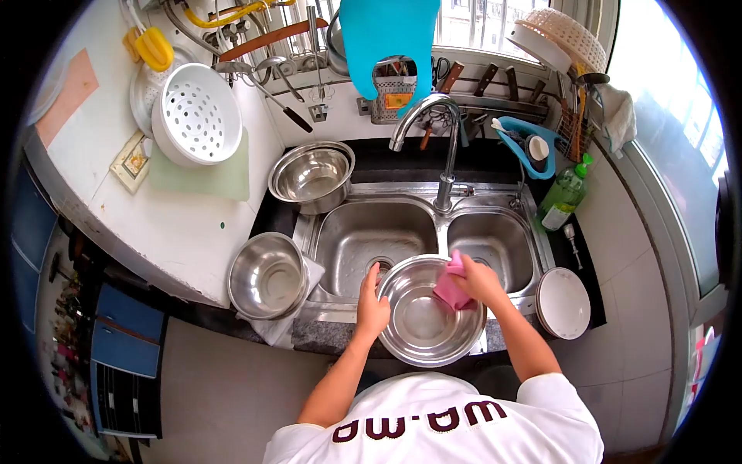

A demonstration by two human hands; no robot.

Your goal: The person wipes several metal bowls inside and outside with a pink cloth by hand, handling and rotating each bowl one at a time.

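A shiny metal bowl [421, 317] is tilted over the front edge of the double sink [371, 232]. My left hand [372, 305] grips the bowl's left rim, with the fingers along its side. In my right hand [478, 280] is a pink cloth [452, 288], pressed against the inside of the bowl at the upper right. My right fingers are closed round the cloth. Above the sink's divider stands the curved faucet [448, 147]; no water shows at its spout.
Metal bowls stand at the back left [313, 178] and front left [268, 276]. White plates [563, 303] lie on the right, near a green soap bottle [563, 195]. A blue basket [533, 143] sits behind. A white colander [199, 112] hangs on the left wall.
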